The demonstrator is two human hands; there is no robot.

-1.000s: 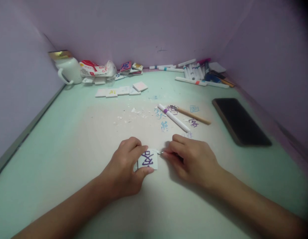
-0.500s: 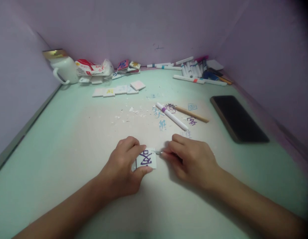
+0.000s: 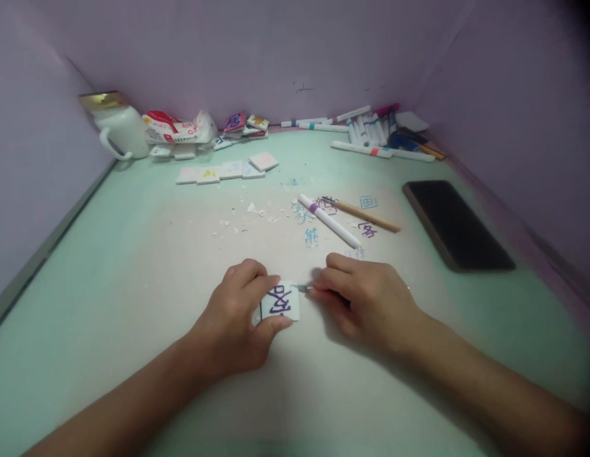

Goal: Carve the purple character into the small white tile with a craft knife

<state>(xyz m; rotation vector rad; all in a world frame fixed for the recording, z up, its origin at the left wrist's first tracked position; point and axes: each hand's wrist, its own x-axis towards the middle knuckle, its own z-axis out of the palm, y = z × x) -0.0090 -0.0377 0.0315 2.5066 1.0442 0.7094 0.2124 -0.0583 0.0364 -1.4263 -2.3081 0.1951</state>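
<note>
A small white square tile [image 3: 288, 304] with a purple character drawn on it lies flat on the table. My left hand [image 3: 242, 311] grips it between thumb and forefinger at its near and far edges, covering its left part. In my right hand [image 3: 361, 298], closed in a pinch, is a craft knife [image 3: 304, 289]; its pointed blade reaches left over the tile's upper right corner, and the handle is hidden by the fingers. Beyond the hands lie a white marker with a purple band [image 3: 330, 222] and a wooden-handled tool [image 3: 368, 216], among characters written on the tabletop.
White shavings [image 3: 256, 212] are scattered past the tile. A black phone [image 3: 459, 225] lies at the right. Along the back stand a white mug [image 3: 123, 133], a red-and-white packet [image 3: 178, 129], coloured tiles [image 3: 235, 122] and several markers [image 3: 366, 130]. Pale tiles [image 3: 232, 170] form a row before them.
The knife blade has shifted slightly up and left over the tile's upper right corner, with my right hand moving a little up. My left hand and the tile stay nearly in place.
</note>
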